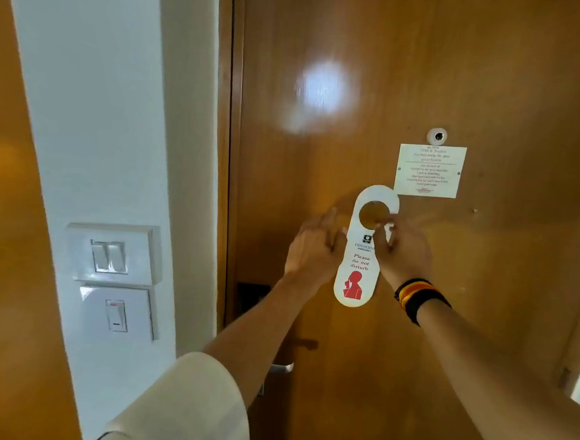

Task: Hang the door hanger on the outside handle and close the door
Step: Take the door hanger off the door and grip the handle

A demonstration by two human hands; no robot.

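Observation:
A white door hanger (359, 259) with red "Please do not disturb" print and a round hole at its top is held up in front of the shut wooden door (429, 75). My right hand (404, 253) pinches it beside the hole, on its right edge. My left hand (313, 252) touches its left edge with fingers spread. Low down, a metal door handle (281, 368) shows partly behind my left forearm, below a dark lock plate (250, 298).
A white notice card (429, 170) and a peephole (437, 136) sit on the door above the hanger. Left of the door frame, a white wall strip carries a switch panel (111, 253) and a second switch (117, 315) beneath it.

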